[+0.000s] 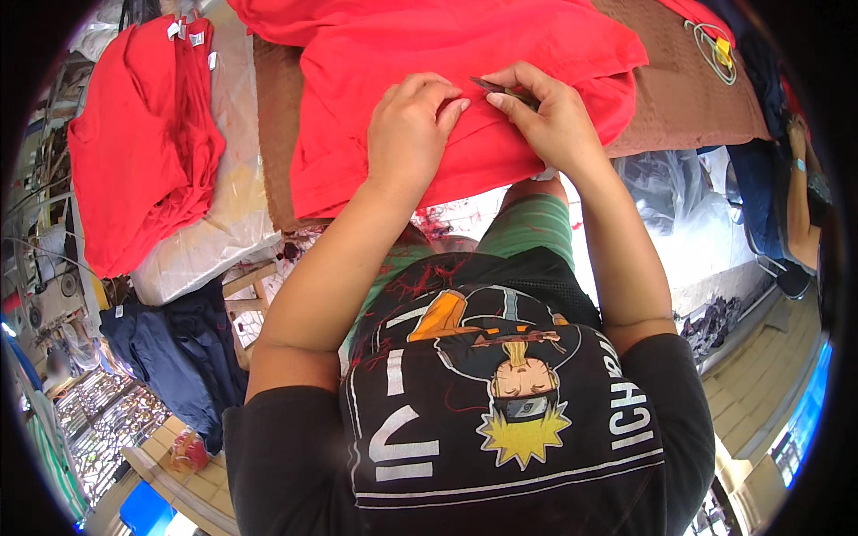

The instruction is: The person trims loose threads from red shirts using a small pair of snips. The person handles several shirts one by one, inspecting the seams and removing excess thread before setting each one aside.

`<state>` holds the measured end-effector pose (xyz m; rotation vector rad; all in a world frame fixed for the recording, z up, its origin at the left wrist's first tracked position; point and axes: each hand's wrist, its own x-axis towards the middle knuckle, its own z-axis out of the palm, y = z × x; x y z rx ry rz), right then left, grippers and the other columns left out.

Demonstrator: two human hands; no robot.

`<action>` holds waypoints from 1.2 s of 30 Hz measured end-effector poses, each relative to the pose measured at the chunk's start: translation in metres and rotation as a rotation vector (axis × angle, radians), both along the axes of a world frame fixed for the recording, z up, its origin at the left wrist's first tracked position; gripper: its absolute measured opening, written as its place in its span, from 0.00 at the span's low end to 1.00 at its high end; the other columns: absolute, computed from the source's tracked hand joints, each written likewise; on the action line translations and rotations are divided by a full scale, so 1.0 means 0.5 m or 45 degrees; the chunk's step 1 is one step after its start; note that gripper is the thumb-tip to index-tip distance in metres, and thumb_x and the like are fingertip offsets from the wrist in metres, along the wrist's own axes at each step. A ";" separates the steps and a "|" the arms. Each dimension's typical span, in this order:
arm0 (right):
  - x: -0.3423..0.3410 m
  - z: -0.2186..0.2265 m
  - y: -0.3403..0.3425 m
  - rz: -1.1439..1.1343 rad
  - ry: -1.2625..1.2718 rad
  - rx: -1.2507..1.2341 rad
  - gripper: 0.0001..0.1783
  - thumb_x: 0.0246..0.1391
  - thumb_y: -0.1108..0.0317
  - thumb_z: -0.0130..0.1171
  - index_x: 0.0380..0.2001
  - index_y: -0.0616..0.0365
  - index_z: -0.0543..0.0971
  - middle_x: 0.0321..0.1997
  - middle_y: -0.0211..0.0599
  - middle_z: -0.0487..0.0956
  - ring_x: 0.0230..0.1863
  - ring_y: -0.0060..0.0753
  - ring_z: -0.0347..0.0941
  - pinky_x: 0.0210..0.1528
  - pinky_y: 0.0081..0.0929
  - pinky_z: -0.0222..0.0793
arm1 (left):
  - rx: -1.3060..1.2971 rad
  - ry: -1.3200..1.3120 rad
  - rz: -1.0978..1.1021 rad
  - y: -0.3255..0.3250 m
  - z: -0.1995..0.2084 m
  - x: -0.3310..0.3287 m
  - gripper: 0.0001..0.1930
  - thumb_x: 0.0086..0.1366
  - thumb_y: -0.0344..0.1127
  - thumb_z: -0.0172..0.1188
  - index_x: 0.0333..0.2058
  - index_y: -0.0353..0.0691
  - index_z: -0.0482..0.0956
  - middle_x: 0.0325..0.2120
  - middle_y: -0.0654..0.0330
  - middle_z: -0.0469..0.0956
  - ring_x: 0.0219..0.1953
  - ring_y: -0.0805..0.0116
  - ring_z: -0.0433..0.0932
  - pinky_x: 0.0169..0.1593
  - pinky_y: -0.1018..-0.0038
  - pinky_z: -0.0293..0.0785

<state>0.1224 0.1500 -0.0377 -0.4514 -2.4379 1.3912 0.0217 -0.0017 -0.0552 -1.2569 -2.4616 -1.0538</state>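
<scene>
A red garment (349,89) is spread over the brown-covered table's (684,116) near edge, seemingly unfinished, how much remains unclear; snips (488,87) are gripped in the right hand (543,105), and whether the left hand's (409,118) curled fingers pinch anything cannot be told.

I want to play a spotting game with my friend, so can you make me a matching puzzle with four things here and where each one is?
Things:
1. Small dark pointed tool
2. Dark blue garment
3. Brown covering
4. Red pile with white tags

Places:
A. Under the red cloth
B. On the clear plastic, upper left
C. In the right hand
D. Lower left of the picture

Right pairs: 1-C, 2-D, 3-A, 4-B.
</scene>
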 end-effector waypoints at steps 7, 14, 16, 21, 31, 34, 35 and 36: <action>-0.003 0.002 -0.001 0.010 -0.022 -0.126 0.13 0.54 0.68 0.61 0.42 0.59 0.78 0.38 0.40 0.82 0.41 0.34 0.79 0.46 0.28 0.71 | 0.324 -1.036 -0.131 -0.077 0.088 -0.043 0.14 0.64 0.36 0.60 0.42 0.31 0.81 0.36 0.60 0.82 0.41 0.76 0.78 0.50 0.79 0.71; -0.006 0.011 0.010 -0.026 -0.051 -0.012 0.16 0.53 0.65 0.63 0.45 0.55 0.78 0.35 0.40 0.81 0.37 0.31 0.77 0.43 0.27 0.71 | -1.004 -0.470 -0.192 -0.373 0.311 -0.016 0.10 0.57 0.34 0.63 0.38 0.38 0.83 0.31 0.49 0.81 0.38 0.54 0.81 0.46 0.68 0.74; -0.019 0.021 -0.020 0.039 -0.025 0.186 0.14 0.51 0.64 0.64 0.41 0.55 0.80 0.33 0.39 0.80 0.34 0.37 0.77 0.40 0.31 0.72 | -1.072 -0.348 0.074 -0.399 0.344 -0.001 0.09 0.57 0.32 0.63 0.37 0.37 0.83 0.30 0.48 0.80 0.38 0.52 0.80 0.47 0.67 0.73; -0.026 0.004 -0.050 0.080 0.099 0.446 0.11 0.48 0.67 0.67 0.30 0.61 0.77 0.27 0.35 0.74 0.29 0.31 0.71 0.34 0.24 0.66 | -0.497 -0.278 -0.150 -0.323 0.258 -0.012 0.10 0.57 0.32 0.63 0.38 0.39 0.82 0.38 0.53 0.80 0.42 0.53 0.78 0.49 0.67 0.72; 0.001 0.039 -0.102 0.387 0.082 0.051 0.13 0.50 0.64 0.67 0.29 0.61 0.76 0.24 0.30 0.71 0.26 0.22 0.65 0.29 0.24 0.62 | -0.168 0.059 -0.189 -0.244 0.030 -0.003 0.09 0.56 0.29 0.62 0.37 0.45 0.82 0.35 0.63 0.80 0.39 0.63 0.79 0.41 0.70 0.76; -0.013 0.037 -0.120 0.353 0.045 0.187 0.19 0.50 0.56 0.66 0.37 0.59 0.76 0.26 0.40 0.74 0.28 0.35 0.73 0.32 0.32 0.69 | -0.062 -0.002 -0.140 -0.252 0.023 -0.012 0.07 0.58 0.30 0.61 0.36 0.42 0.81 0.33 0.62 0.81 0.36 0.63 0.81 0.39 0.69 0.77; -0.018 0.038 -0.131 0.367 0.047 0.216 0.18 0.52 0.56 0.65 0.38 0.58 0.76 0.27 0.40 0.75 0.29 0.37 0.74 0.33 0.33 0.70 | -0.019 -0.114 -0.077 -0.251 0.020 -0.010 0.06 0.59 0.30 0.61 0.36 0.40 0.80 0.32 0.61 0.81 0.35 0.62 0.81 0.38 0.69 0.77; -0.023 0.039 -0.139 0.380 0.049 0.245 0.17 0.53 0.57 0.63 0.39 0.58 0.75 0.29 0.41 0.76 0.30 0.39 0.75 0.34 0.34 0.70 | 0.024 -0.227 -0.014 -0.251 0.018 -0.009 0.06 0.60 0.30 0.60 0.36 0.39 0.79 0.32 0.59 0.82 0.33 0.62 0.82 0.38 0.69 0.77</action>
